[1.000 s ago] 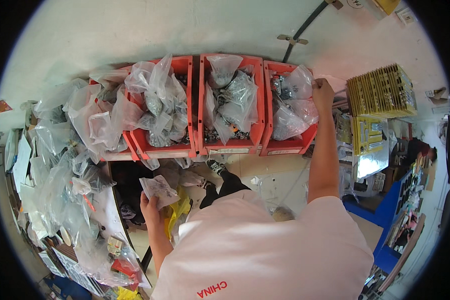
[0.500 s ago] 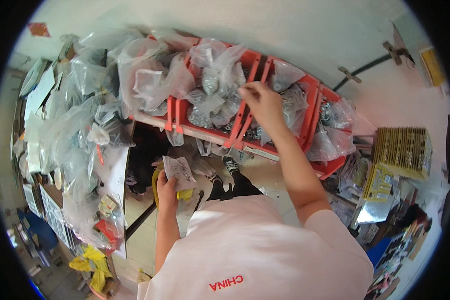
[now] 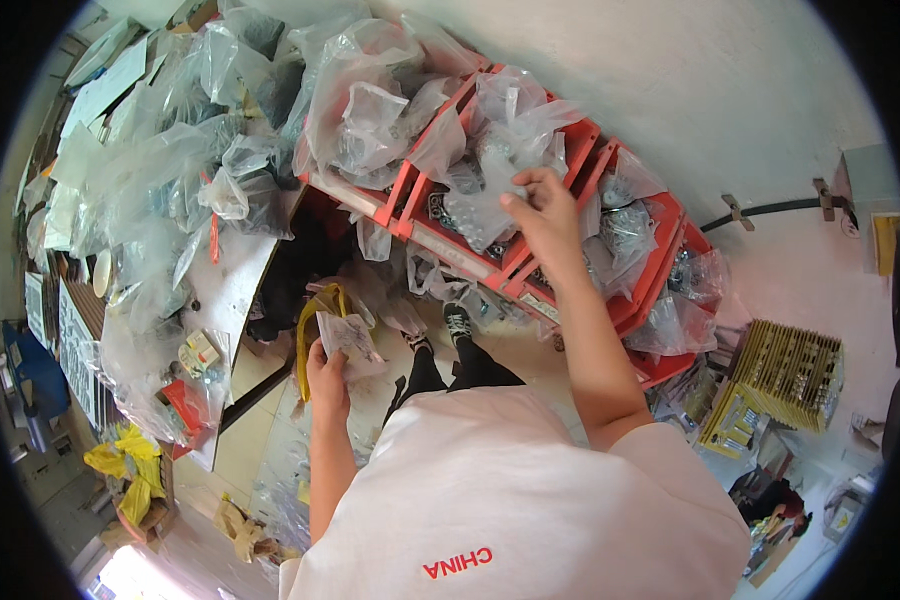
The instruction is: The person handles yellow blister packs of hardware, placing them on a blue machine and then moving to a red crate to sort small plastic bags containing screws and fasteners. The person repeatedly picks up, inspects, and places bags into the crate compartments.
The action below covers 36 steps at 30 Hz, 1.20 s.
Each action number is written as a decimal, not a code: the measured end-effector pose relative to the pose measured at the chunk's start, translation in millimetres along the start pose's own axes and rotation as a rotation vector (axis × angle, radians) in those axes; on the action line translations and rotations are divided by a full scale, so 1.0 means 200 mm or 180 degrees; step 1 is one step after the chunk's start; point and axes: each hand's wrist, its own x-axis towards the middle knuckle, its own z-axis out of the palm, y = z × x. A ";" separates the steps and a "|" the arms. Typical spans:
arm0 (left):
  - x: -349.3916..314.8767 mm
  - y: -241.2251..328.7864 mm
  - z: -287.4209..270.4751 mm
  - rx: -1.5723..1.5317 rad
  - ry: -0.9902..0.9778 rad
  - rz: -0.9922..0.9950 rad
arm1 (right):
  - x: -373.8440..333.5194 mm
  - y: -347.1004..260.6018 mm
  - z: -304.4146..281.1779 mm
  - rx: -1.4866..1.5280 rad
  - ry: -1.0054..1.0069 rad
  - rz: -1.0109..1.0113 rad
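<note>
Small whitish bag (image 3: 354,346): in the left hand (image 3: 328,375), beside yellow plastic (image 3: 313,325).
Left hand: gripping the bag's edge.
Right hand: over a red bin (image 3: 582,142), fingers bent at a clear bag (image 3: 478,214); grip cannot be determined.
Counter (image 3: 232,275): at left, heaped with clear bags (image 3: 135,205).

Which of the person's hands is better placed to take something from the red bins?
Probably the right: the right hand is at the clear bags in the red bins, while the left hand is lower, farther away, and holding a small bag.
</note>
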 end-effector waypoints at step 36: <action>0.08 -0.12 0.02 -0.0093 0.0033 -0.0150 | 0.24 0.12 0.17 -0.1944 -0.1131 -0.0517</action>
